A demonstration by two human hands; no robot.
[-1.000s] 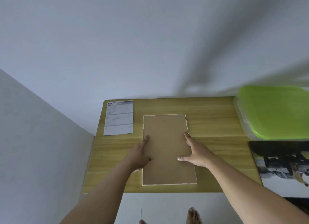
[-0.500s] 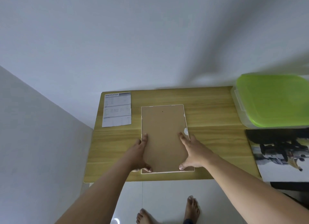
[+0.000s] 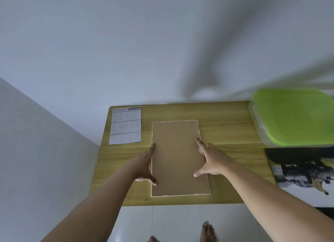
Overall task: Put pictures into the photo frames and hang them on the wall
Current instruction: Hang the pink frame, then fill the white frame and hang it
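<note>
In the middle of the light wooden table (image 3: 226, 126), the white-edged rectangular photo frame (image 3: 178, 157) lies face down with its brown board backing upward. My left hand (image 3: 144, 167) lies along its left edge, fingers straight, thumb tip on the backing. My right hand (image 3: 211, 160) is spread flat over the right edge, thumb on the board. Neither hand grips anything.

Over the last second the frame has kept its place. My thumbs have spread nearer to me, and a small white tab (image 3: 200, 150) now shows beside my right fingers. I judge I am still seating the backing, so hanging is some way off.

To the right lies a dark glossy print (image 3: 303, 171), beyond it a clear plastic box with a green lid (image 3: 292, 117). At far left lies a printed specification sheet (image 3: 125, 125).
</note>
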